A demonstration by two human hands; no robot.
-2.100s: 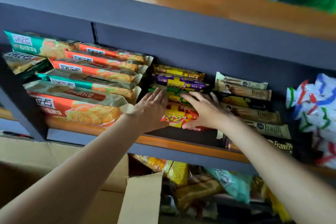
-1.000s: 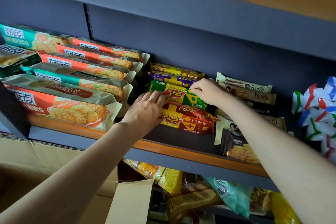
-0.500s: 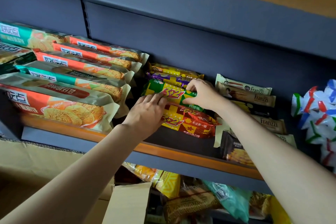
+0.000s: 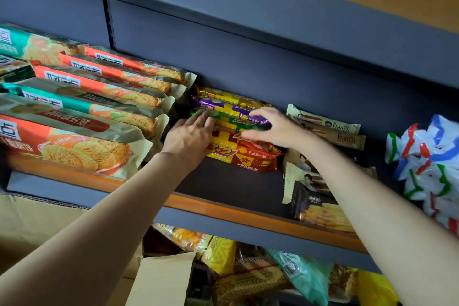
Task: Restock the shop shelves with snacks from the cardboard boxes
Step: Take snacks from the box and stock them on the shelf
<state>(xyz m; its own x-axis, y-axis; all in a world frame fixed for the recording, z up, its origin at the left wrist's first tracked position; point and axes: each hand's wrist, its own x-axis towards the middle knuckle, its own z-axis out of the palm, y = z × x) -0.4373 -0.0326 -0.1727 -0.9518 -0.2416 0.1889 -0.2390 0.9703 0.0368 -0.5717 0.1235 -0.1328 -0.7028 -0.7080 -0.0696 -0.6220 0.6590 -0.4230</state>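
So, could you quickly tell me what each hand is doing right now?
Left hand: open, straight fingers pressing the green packet.
Right hand: fingers curled over the green packet's other end.

Both hands (image 4: 188,136) on green packet (image 4: 231,120) — shelved.

Both bare arms reach up and forward, converging. The left hand (image 4: 187,138) lies palm down with fingers (image 4: 202,119) straight and together. The right hand (image 4: 277,129) arches, its fingers (image 4: 258,114) curved downward, thumb pointing left.

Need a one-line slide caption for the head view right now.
Both hands, left and right, press the green 3+2 cracker pack into its stack on the shelf.
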